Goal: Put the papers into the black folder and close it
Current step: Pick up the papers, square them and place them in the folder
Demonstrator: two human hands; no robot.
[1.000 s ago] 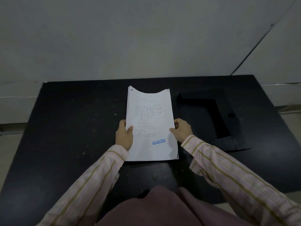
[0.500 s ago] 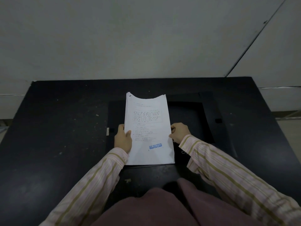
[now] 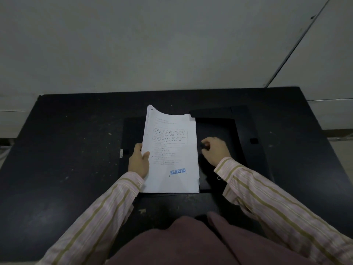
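A stack of white papers [image 3: 172,150] with a blue "REJECTED" stamp lies over the open black folder [image 3: 246,131] in the middle of the black table. My left hand [image 3: 139,159] grips the stack's left edge, thumb on top, and the far end of the stack curls upward. My right hand [image 3: 214,150] is off the papers, just right of their edge, with its fingers curled against the folder's dark inside; whether it pinches anything there is unclear. The folder's flaps frame the right and far sides, with a small clasp [image 3: 253,140] on the right flap.
The black table [image 3: 66,150] is speckled with light marks and ends at a grey wall behind. A small white tag [image 3: 121,153] sits at the folder's left edge. My striped sleeves and a maroon garment fill the near side.
My right hand has let go of the papers' right edge and shifted right onto the folder. The stack has settled lower over the folder, still held by my left hand.
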